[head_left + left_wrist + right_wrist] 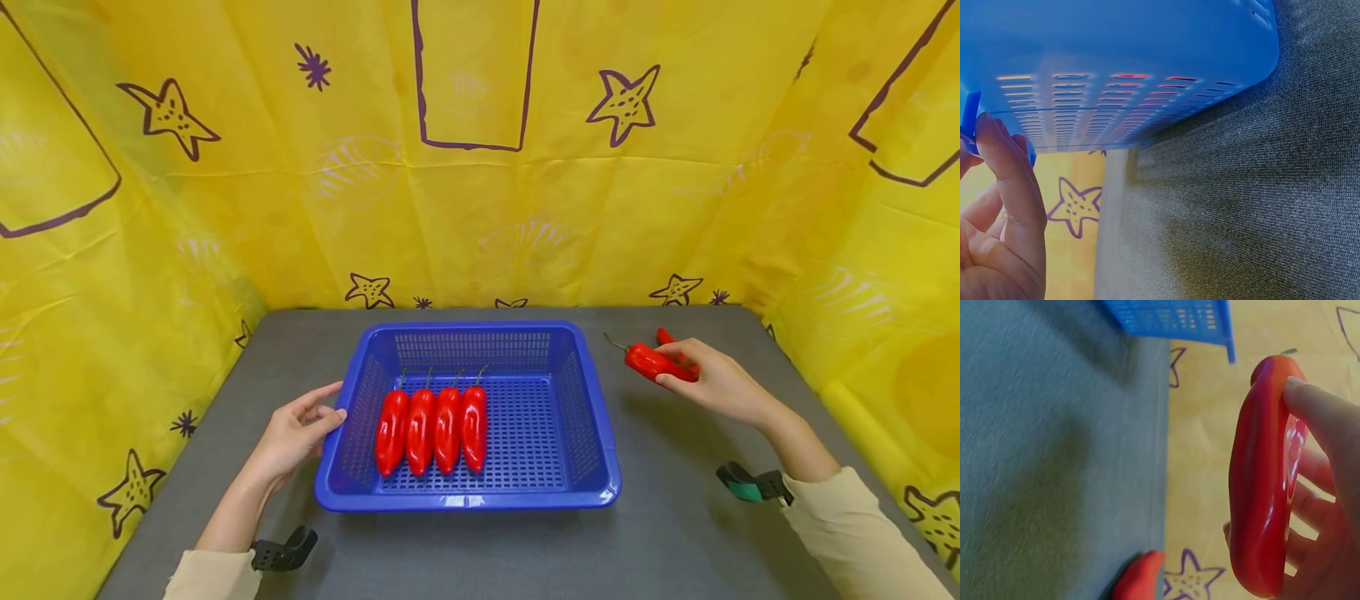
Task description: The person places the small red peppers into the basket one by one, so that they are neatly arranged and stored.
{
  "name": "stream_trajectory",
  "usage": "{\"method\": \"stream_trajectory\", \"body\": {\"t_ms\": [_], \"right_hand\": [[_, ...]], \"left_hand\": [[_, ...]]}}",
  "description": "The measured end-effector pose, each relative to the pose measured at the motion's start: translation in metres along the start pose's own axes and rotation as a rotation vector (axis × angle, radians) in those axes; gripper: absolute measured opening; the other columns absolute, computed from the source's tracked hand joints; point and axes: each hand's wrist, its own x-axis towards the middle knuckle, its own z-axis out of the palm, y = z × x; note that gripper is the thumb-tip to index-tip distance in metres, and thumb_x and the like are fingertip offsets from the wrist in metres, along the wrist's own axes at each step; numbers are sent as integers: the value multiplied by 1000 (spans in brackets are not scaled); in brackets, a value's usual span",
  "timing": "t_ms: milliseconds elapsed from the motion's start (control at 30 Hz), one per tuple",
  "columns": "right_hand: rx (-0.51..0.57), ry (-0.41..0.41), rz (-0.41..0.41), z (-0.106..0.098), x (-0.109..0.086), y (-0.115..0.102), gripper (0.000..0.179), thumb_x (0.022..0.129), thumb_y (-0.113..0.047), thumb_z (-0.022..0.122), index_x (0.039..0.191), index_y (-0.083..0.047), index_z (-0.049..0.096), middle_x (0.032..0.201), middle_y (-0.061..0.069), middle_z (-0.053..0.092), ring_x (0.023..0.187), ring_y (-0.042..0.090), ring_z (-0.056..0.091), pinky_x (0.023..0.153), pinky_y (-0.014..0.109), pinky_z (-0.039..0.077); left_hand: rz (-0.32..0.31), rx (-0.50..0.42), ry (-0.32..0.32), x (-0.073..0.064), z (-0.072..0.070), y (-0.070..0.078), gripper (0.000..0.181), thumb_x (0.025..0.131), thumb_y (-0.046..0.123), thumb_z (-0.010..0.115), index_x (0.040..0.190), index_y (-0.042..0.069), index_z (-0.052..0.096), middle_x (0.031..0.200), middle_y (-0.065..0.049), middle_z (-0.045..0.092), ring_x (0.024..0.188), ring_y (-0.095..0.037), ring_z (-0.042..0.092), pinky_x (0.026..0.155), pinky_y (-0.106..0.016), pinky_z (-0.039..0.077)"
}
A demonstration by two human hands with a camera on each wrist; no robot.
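Note:
A blue plastic basket stands in the middle of the table in the head view. Several glossy red peppers lie side by side in its left half, green stems toward the far wall. My left hand pinches the basket's left rim, thumb on the edge; the left wrist view shows the fingers at that rim beside the slotted wall. To the right of the basket, my right hand grips another red pepper above the table, its stem pointing left toward the basket. The right wrist view has this pepper between thumb and fingers.
Beyond the right hand, one more red pepper lies on the dark grey table, partly hidden by the held one. Yellow patterned cloth hangs along the back and both sides of the table.

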Motion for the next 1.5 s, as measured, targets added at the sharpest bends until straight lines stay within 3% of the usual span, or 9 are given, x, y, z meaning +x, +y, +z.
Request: {"method": "stream_trajectory", "body": {"t_ms": [300, 800, 1133, 1500], "right_hand": [[47, -36, -20, 2, 19, -21, 40, 83, -34, 68, 113, -11, 57, 93, 3, 63, 77, 15, 59, 57, 25, 47], [90, -125, -31, 2, 53, -64, 48, 84, -33, 67, 122, -8, 52, 105, 9, 63, 81, 20, 63, 57, 26, 50], [129, -170, 4, 7, 72, -88, 50, 84, -35, 66, 121, -6, 52, 99, 10, 62, 67, 15, 59, 56, 27, 50], [122, -168, 38, 25, 84, -111, 51, 85, -38, 63, 120, -2, 51, 97, 11, 63, 71, 16, 59, 57, 26, 50]], "left_hand": [[-10, 7, -4, 0, -1, 1, 62, 88, 29, 62, 141, 13, 36, 90, -7, 62, 67, -16, 57, 59, -32, 52], [0, 20, 3, 0, 0, 0, 63, 86, 33, 64, 139, 13, 38, 89, -7, 63, 68, -17, 59, 59, -31, 52], [-5, 20, 3, 1, -1, 0, 61, 88, 28, 62, 141, 12, 37, 90, -7, 63, 67, -16, 58, 58, -31, 52], [-17, 39, 3, 0, 0, 0, 64, 86, 35, 64, 140, 13, 38, 92, -10, 63, 69, -19, 59, 60, -32, 52]]}}
